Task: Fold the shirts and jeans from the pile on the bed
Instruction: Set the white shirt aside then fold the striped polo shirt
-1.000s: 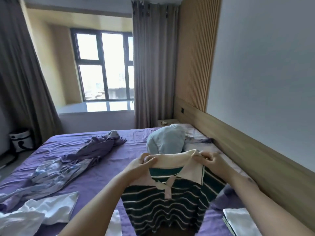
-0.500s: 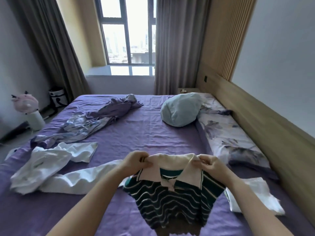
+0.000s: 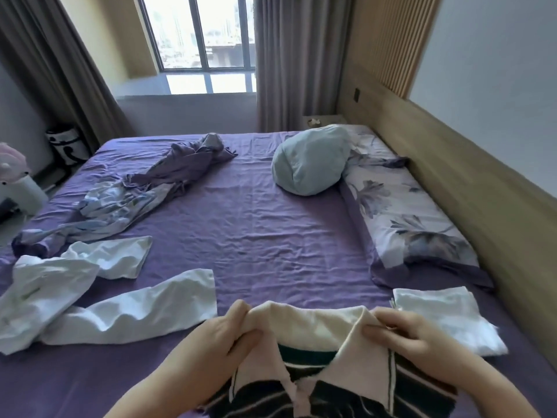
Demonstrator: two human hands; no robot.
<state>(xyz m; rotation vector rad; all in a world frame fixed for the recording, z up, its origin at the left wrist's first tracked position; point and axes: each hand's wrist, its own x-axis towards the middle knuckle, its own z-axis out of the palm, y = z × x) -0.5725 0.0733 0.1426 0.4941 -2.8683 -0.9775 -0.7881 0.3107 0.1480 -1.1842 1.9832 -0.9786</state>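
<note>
A dark green striped polo shirt (image 3: 319, 387) with a cream collar hangs low over the near edge of the purple bed (image 3: 265, 224). My left hand (image 3: 223, 336) pinches the collar's left shoulder and my right hand (image 3: 407, 333) pinches the right one. The shirt's lower part is cut off by the frame. A white garment (image 3: 90, 303) lies unfolded on the bed to the left. A folded white piece (image 3: 446, 318) sits just right of my right hand. A crumpled purple and floral cloth (image 3: 144, 194) lies farther back on the left.
A light blue pillow (image 3: 310, 164) and a long floral pillow (image 3: 404, 218) lie against the wooden headboard (image 3: 482, 188) on the right. A window and curtains are beyond the bed. A bin (image 3: 67, 143) and a white-and-pink object (image 3: 15, 182) stand on the floor at the left.
My view has tipped down toward the bed, and both hands have lowered the striped shirt toward its near edge, keeping the same grip on the collar.
</note>
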